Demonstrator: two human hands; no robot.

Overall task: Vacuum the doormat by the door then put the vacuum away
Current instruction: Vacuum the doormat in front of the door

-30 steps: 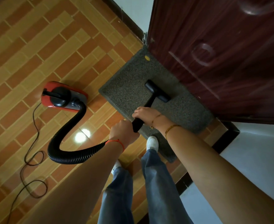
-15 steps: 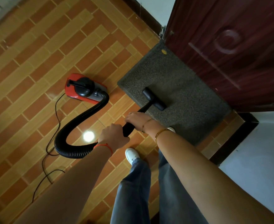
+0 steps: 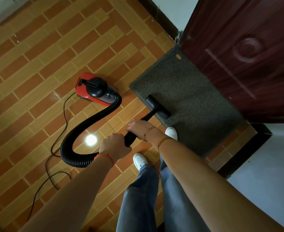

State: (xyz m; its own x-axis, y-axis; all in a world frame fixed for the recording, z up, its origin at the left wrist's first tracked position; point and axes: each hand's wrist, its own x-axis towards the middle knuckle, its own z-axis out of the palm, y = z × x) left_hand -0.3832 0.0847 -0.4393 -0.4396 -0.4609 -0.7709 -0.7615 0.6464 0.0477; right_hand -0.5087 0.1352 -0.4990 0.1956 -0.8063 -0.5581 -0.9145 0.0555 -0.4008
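Both hands, left hand (image 3: 114,144) and right hand (image 3: 138,126), grip the wand (image 3: 131,136); its nozzle (image 3: 157,107) at the doormat (image 3: 188,101) edge could snag and curl it.

Nozzle (image 3: 158,107) on doormat (image 3: 188,101); vacuum (image 3: 96,88) left.

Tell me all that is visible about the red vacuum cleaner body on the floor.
The vacuum cleaner body is a small canister with a glossy red shell, looking like plastic, a black rounded top with a black carry handle, and a grey front section. It sits upright on the tiled floor, left of the doormat and not touching it. A black ribbed hose leaves its grey end and curves toward the hands. A thin black cord trails from it across the tiles. No hand touches the body.
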